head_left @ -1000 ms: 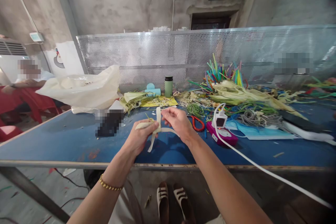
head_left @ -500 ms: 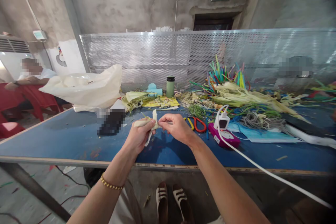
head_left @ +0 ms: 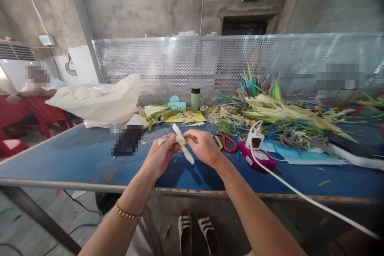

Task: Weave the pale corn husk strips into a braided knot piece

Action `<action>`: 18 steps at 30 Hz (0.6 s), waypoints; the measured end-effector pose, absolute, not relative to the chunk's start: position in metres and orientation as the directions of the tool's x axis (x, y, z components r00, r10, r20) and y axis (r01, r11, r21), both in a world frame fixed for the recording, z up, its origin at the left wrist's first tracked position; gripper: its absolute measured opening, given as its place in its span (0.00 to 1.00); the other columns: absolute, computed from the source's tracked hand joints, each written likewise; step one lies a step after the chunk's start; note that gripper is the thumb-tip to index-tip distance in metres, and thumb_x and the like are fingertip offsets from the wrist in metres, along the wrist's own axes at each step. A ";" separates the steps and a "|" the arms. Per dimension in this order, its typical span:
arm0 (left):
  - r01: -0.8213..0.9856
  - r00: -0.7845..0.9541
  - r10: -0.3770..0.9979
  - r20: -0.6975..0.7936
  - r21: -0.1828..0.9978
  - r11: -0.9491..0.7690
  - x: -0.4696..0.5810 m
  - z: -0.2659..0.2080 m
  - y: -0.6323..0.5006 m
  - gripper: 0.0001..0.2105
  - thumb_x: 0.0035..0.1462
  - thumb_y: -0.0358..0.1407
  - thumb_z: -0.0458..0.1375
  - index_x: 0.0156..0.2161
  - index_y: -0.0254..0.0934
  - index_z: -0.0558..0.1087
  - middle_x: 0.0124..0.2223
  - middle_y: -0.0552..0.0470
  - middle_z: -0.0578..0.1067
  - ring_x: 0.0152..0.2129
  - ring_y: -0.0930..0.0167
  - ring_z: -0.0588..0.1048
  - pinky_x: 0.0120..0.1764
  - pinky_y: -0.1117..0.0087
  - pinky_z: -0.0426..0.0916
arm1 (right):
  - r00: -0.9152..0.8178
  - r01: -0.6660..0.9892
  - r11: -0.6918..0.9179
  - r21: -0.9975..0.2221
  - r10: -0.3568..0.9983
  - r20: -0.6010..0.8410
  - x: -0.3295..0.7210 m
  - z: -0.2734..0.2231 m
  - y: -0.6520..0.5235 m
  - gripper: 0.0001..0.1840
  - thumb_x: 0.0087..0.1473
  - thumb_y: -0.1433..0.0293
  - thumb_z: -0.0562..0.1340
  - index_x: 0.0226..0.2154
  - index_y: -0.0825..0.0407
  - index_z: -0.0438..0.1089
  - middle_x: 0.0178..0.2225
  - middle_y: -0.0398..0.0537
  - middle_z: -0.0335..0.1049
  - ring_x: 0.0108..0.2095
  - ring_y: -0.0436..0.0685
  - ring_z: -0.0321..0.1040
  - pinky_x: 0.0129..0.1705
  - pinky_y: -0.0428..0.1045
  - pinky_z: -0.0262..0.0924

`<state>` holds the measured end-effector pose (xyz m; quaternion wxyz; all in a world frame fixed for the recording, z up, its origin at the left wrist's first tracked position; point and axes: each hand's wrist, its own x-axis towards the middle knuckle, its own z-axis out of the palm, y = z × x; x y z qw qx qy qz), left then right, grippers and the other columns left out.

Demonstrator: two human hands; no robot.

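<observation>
Over the blue table, my left hand [head_left: 158,155] pinches a bundle of pale strips that look like corn husk [head_left: 188,155]. One strip end sticks up and another hangs down to the right, so they cross at the fingertips. A thin greenish stem shows behind the thumb. My right hand [head_left: 205,147] is closed too, its thumb and fingertips against the right side of the husk strips at the crossing. Its lower fingers are curled and partly hidden.
Scissors with red handles [head_left: 229,144] lie right of my right hand, beside a magenta box [head_left: 258,158] with a charger and white cable. Behind stand a green bottle [head_left: 195,100] and heaps of husk [head_left: 273,108]. A plastic bag [head_left: 99,102] lies left; a person sits beyond.
The crossing husk strip has turned, its lower end swinging from lower left to lower right. My right fingertips have moved in closer to the crossing. My left hand stays nearly in place.
</observation>
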<state>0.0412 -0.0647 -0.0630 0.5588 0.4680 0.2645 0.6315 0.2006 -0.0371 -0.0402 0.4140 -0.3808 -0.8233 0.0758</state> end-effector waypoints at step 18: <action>-0.257 0.001 0.934 0.358 0.902 -0.346 0.046 -0.062 -0.067 0.18 0.40 0.27 0.62 0.42 0.34 0.75 0.30 0.53 0.76 0.24 0.74 0.71 0.30 0.72 0.67 | -0.338 0.432 0.651 -0.624 0.758 0.557 0.199 -0.036 -0.040 0.14 0.57 0.63 0.58 0.26 0.53 0.71 0.24 0.45 0.72 0.25 0.51 0.65 0.28 0.45 0.56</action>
